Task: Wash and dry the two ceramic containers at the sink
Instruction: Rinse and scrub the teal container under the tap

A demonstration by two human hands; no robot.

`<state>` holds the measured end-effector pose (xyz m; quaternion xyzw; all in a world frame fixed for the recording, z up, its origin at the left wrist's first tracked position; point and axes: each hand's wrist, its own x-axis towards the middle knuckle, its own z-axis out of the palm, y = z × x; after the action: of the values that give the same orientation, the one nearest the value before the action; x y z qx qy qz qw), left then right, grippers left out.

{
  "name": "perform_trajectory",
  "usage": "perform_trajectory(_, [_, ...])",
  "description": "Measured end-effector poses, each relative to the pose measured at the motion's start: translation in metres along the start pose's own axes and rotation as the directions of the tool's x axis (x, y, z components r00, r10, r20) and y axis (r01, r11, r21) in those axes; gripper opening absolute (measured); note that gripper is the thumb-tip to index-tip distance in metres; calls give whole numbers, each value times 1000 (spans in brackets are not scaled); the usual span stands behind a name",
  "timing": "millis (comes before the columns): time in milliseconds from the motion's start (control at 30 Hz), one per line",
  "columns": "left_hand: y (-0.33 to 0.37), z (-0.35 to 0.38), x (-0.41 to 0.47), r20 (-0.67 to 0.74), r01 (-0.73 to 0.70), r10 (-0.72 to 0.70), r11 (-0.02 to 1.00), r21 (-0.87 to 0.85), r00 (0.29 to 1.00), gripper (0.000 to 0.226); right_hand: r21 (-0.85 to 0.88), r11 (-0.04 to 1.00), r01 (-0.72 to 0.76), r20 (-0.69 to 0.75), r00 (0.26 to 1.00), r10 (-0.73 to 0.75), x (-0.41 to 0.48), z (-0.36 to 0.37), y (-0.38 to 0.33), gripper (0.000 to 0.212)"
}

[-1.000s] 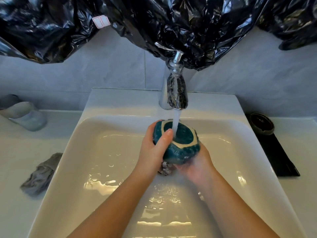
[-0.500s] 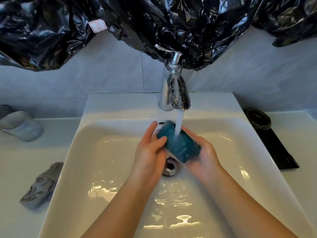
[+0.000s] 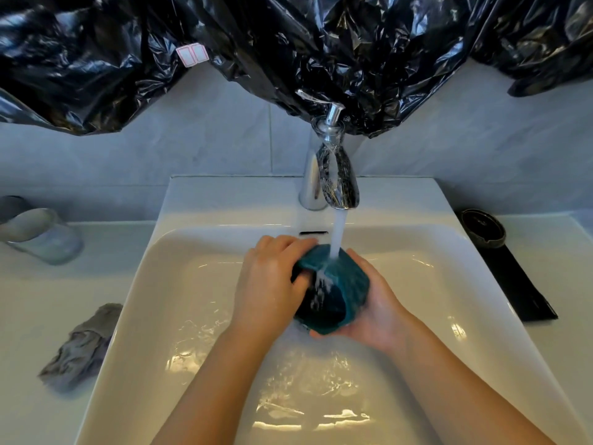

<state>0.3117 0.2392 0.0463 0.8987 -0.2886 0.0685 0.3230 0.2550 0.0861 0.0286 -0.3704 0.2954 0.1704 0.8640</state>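
Observation:
A teal ceramic container [image 3: 345,284] is held on its side over the white sink [image 3: 179,284], its dark opening facing toward me. Water from the chrome tap [image 3: 333,175] pours onto its upper side. My right hand [image 3: 373,313] cups it from below and the right. My left hand [image 3: 269,281] grips its left side, with the thumb curled in at the rim. A second, dark ceramic container [image 3: 483,228] sits on the counter at the right, on the far end of a black mat [image 3: 519,293].
A crumpled grey cloth [image 3: 80,348] lies on the left counter beside the basin. A glass jar [image 3: 41,232] lies on its side at the far left. Black plastic sheeting [image 3: 288,43] hangs above the tap. Water pools in the basin.
The container has been turned in my hands: its base faced up a second ago, then its side, and now its opening faces me. My left thumb has moved to the rim.

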Motion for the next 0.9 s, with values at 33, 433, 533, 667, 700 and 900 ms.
perform_trajectory(33, [-1,2,0,22,63,-62,995,-72,998,45,-27,1000,4,10,1000,-3,0,0,-1,60])
perform_trajectory(433, [10,20,-3,35,456,-489,782,-424,872,26,-608,386,694,235,621,-748,-4,6,9,40])
perform_trajectory(533, [13,24,-3,53,494,-545,710,-502,837,22,-603,210,769,359,497,-790,-5,4,9,35])
perform_trajectory(667, [18,36,-3,272,616,-664,359,-701,696,23,-574,157,804,358,418,-835,-5,3,13,52])
perform_trajectory(700, [19,38,-3,364,636,-648,245,-732,669,24,-578,156,801,349,415,-840,-4,3,15,56])
perform_trajectory(900, [9,33,-4,243,617,-600,557,-556,762,24,-638,108,762,322,392,-861,-1,0,11,52])
